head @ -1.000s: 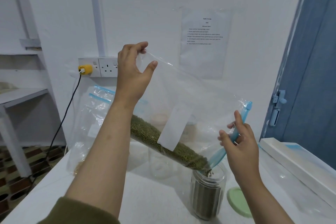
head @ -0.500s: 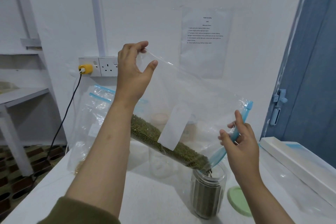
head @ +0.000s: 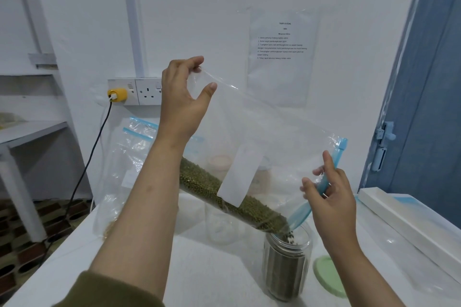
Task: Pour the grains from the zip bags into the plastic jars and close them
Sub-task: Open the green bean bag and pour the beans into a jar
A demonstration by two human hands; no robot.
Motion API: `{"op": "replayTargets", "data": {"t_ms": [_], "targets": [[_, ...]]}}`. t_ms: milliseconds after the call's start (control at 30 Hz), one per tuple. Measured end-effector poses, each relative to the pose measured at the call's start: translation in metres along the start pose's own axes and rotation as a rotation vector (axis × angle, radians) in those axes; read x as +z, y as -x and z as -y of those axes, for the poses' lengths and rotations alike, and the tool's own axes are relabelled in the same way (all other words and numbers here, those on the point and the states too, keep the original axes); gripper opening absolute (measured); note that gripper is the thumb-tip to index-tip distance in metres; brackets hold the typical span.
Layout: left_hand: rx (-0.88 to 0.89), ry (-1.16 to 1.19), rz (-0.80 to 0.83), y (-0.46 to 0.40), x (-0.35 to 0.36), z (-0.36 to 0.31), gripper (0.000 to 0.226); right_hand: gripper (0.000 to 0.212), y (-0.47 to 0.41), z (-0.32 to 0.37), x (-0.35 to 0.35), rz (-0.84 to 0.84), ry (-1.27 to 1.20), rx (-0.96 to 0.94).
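The large clear zip bag (head: pixel 272 137) is thin, glossy, crinkled plastic film with a matt white label patch (head: pixel 237 179) and a smooth blue plastic zip strip (head: pixel 329 174); the round transparent plastic jar (head: pixel 287 266) at lower right is glossy, beside a smooth matt pale-green plastic lid (head: pixel 328 274).

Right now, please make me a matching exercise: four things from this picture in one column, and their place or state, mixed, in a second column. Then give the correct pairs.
Things
1. zip bag
2. plastic jar
3. green lid
4. yellow plug

Places or states
A. lies flat on the table, to the right of the jar
B. sits in the wall socket, with a black cable hanging down
C. held tilted in the air by the left hand and the right hand
D. stands open on the table, taking in green grains

Pairs: 1-C, 2-D, 3-A, 4-B
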State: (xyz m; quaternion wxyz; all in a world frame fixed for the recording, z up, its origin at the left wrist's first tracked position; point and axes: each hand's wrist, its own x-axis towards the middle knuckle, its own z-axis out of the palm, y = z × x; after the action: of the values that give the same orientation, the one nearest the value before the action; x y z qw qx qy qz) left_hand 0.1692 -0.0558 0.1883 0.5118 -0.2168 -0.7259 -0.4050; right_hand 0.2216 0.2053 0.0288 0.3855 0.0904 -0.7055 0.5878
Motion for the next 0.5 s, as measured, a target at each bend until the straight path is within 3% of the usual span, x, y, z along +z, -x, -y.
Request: {"op": "replayTargets", "data": {"t_ms": [500], "targets": [[0.001, -0.008, 0.002, -0.0003, -0.0001, -0.0009, 0.044, 0.065, -0.0012, -0.0008, 0.0000, 0.000, 0.015, -0.001]]}}
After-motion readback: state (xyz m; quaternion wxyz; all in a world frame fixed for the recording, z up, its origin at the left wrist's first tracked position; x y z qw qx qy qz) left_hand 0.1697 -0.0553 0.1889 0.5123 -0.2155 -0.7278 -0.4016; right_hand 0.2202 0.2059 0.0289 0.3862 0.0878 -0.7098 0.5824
